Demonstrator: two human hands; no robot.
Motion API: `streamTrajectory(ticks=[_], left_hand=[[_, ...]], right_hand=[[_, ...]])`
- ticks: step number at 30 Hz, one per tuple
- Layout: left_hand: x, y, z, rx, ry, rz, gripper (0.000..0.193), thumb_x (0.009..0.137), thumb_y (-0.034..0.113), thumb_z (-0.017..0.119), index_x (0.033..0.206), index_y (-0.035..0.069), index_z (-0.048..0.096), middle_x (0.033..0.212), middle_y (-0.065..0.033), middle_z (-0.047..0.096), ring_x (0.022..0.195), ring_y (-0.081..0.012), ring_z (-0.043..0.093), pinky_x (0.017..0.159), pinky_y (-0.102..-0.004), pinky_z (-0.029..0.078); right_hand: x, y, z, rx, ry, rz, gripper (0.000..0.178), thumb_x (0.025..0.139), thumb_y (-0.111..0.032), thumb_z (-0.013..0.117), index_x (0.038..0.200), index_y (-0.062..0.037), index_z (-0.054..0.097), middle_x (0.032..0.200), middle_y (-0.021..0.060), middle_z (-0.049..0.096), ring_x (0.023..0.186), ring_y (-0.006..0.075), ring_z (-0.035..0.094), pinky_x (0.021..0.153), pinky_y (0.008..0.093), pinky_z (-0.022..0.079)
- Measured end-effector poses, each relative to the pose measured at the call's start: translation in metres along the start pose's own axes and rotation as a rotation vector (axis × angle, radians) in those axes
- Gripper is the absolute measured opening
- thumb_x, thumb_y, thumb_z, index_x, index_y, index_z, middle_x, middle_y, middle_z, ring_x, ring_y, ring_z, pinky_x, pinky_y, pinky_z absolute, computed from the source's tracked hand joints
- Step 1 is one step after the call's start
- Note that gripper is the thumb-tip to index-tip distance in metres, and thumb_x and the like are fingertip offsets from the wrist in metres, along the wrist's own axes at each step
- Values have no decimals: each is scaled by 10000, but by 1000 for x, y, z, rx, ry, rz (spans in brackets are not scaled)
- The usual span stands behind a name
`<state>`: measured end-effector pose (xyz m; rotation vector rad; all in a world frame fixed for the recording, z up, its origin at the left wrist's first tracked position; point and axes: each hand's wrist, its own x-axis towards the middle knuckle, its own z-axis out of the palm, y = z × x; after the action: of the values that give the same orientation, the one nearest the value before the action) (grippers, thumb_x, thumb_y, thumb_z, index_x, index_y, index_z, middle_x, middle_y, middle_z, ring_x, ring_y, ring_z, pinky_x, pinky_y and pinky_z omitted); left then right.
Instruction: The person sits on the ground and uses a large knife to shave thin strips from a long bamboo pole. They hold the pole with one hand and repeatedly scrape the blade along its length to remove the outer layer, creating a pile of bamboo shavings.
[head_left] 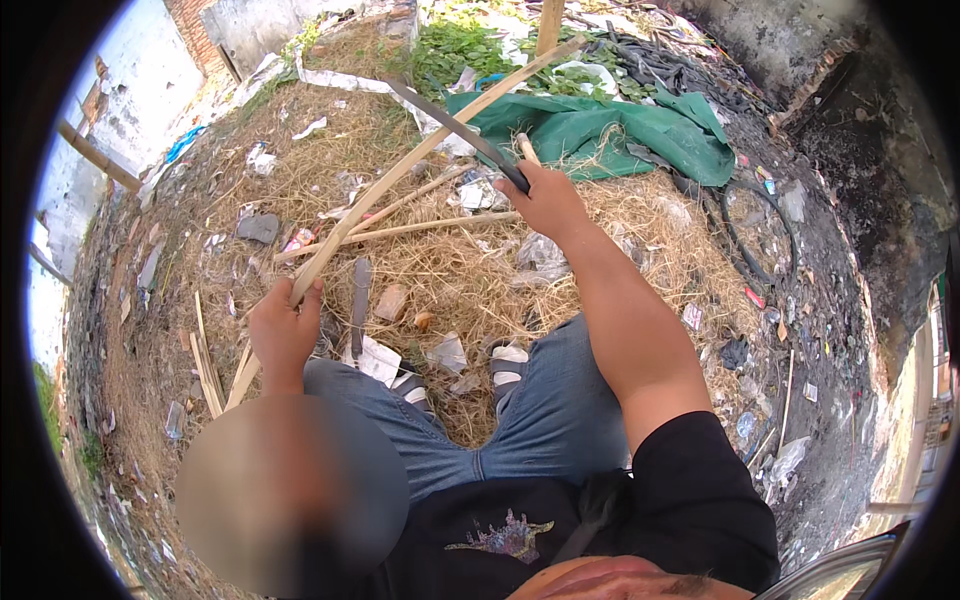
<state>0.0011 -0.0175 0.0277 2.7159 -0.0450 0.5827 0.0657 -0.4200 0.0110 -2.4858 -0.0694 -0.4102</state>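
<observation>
My left hand [286, 325] is closed around the lower part of a long pale bamboo strip [395, 178], which slants up and away to the right. A knife [455, 128] with a long dark blade and black handle is gripped in my right hand [550, 205]. Its blade points to the far left and crosses the strip at mid-length; whether it cuts into the strip I cannot tell. On the straw between my hands lie two thinner bamboo sticks [435, 228]. Nearer my feet, a second flat dark blade [360, 300] lies on the ground.
A crumpled green tarp [620, 138] spreads beyond my right hand, close to an upright wooden post [549, 28]. Split bamboo pieces [206, 370] lie left of my knee. A black hose [735, 235] curls at the right. Dry straw and litter cover the ground; walls stand on both sides.
</observation>
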Motion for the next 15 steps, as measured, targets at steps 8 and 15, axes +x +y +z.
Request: streamTrajectory(ticks=[8, 15], left_hand=[[0, -1, 1, -135, -28, 16, 423, 938, 428, 722, 796, 39, 636, 626, -168, 607, 598, -382, 623, 569, -479, 464], [4, -14, 4, -198, -151, -22, 422, 921, 429, 727, 834, 23, 652, 672, -187, 630, 670, -391, 650, 621, -486, 480]], right_hand=[[3, -34, 23, -85, -4, -333, 214, 950, -302, 692, 923, -100, 628, 789, 166, 674, 789, 387, 674, 681, 521, 515], [-13, -71, 52, -184, -16, -453, 179, 892, -242, 729, 931, -106, 618, 782, 133, 680, 774, 388, 681, 680, 515, 522]])
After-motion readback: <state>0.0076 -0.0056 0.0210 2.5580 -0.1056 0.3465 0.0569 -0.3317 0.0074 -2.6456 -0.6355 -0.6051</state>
